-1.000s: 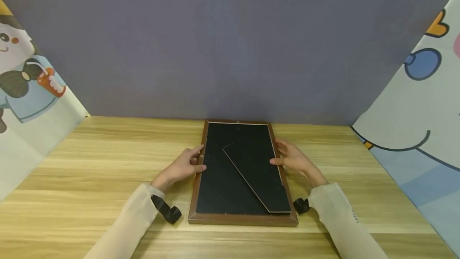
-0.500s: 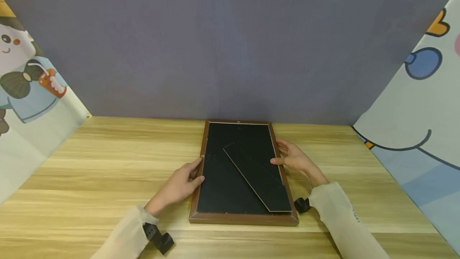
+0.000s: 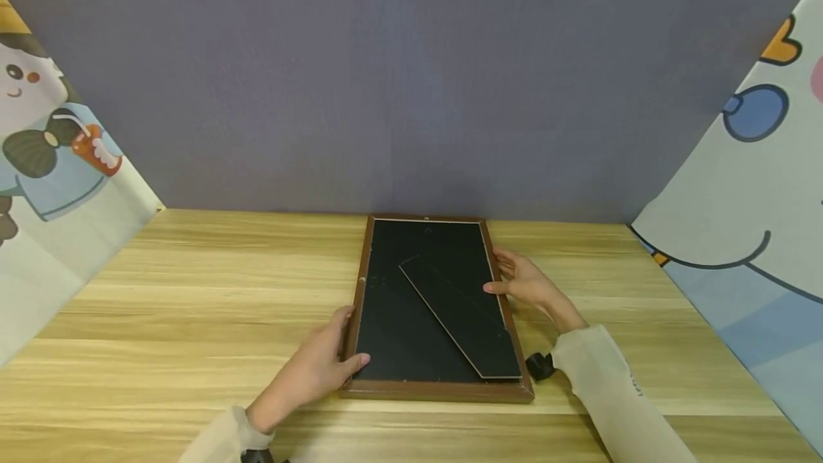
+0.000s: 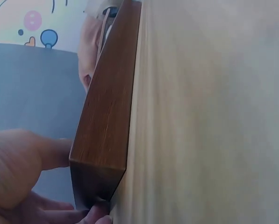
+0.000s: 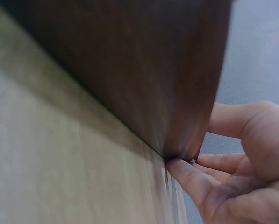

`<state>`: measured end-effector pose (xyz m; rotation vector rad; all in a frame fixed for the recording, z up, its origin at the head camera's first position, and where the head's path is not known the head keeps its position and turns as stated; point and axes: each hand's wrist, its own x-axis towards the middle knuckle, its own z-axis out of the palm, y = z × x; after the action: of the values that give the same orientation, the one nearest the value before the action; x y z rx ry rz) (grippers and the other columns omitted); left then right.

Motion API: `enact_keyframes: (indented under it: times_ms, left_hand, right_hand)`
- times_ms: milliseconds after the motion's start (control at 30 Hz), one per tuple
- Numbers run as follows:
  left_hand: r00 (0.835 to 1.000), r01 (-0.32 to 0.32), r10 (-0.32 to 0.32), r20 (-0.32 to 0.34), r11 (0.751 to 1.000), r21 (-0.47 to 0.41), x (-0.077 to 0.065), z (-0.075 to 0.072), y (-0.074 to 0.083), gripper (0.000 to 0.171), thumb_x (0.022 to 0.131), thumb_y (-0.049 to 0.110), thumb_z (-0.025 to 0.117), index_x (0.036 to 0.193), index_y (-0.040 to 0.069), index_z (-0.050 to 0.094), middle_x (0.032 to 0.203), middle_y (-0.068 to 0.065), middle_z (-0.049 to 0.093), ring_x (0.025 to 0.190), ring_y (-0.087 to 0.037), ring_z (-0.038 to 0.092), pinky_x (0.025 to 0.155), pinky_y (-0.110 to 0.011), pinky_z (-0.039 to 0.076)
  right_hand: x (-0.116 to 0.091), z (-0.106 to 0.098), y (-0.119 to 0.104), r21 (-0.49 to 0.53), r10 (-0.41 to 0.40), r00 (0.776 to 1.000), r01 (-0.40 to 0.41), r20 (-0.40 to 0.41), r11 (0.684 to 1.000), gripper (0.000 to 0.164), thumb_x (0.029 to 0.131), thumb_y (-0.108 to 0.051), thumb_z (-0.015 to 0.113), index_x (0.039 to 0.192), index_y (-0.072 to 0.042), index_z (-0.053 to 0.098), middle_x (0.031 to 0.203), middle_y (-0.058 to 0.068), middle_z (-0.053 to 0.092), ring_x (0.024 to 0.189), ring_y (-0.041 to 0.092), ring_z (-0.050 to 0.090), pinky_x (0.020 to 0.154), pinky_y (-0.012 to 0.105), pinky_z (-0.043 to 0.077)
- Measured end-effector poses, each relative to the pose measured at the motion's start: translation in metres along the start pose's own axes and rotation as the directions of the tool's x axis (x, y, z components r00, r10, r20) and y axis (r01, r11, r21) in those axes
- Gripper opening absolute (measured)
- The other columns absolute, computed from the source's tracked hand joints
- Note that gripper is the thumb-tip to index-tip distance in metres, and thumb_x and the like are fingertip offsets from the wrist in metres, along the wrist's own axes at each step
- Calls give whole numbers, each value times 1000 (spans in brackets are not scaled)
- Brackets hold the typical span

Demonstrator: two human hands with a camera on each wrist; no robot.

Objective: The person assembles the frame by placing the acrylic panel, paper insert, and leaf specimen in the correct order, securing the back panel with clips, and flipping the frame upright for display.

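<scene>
A picture frame (image 3: 437,392) with a brown wooden border lies back side up on the table, its black backing board (image 3: 392,334) showing. A slanted black stand flap (image 3: 459,320) lies across that backing. Near the lower left corner my left hand (image 3: 315,363) grips the border, thumb on top and fingers along the outer side. In the left wrist view its fingertips reach the bottom of the brown border (image 4: 109,102). My right hand (image 3: 529,284) holds the right border about halfway up, thumb over the top, fingers at the side and lower edge, as the right wrist view shows.
The wood-grain table (image 3: 212,291) extends on both sides of the frame. Behind it rises a grey partition (image 3: 398,91). White panels with cartoon prints, a left panel (image 3: 58,256) and a right panel (image 3: 739,220), flank the table.
My left hand has slid down the frame's left border toward the lower corner. The frame, its stand flap and my right hand look the same.
</scene>
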<state>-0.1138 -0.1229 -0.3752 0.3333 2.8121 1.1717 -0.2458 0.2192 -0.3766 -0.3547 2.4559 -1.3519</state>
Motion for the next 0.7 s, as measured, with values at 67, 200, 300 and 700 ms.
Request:
enact_keyframes:
  times_ms: [67,200,300,700]
  left_hand:
    - [1000,5,-5,-17,1000,4,-3,2,1,73,82,15,74,139,-8,36,126,-30,56,110,-39,60,93,-52,50]
    - [999,15,-14,-46,1000,16,-6,4,3,72,82,16,74,139,-9,38,123,-28,59,110,-38,61,94,-52,49]
    - [998,22,-22,-51,1000,3,-5,5,2,73,81,17,76,139,-7,39,105,-21,68,89,-27,67,82,-43,56]
    - [997,-31,23,-69,994,-106,-6,6,-3,58,79,9,76,130,-4,54,89,-9,62,60,-6,49,48,-16,42]
  right_hand:
    - [0,0,0,-4,1,1000,-1,-2,1000,87,88,-9,67,150,6,8,156,28,8,141,49,12,113,60,21]
    - [0,-1,0,-10,1,1000,-1,-1,1000,87,88,-10,67,150,5,8,156,28,8,141,48,13,113,60,22]
    - [0,-2,1,-7,-3,1000,3,0,1000,87,89,-10,67,150,6,7,156,28,8,141,49,13,113,60,22]
    - [1,-2,3,-22,-7,1000,7,1,1000,87,88,-12,68,150,5,9,156,27,9,141,48,14,113,60,22]
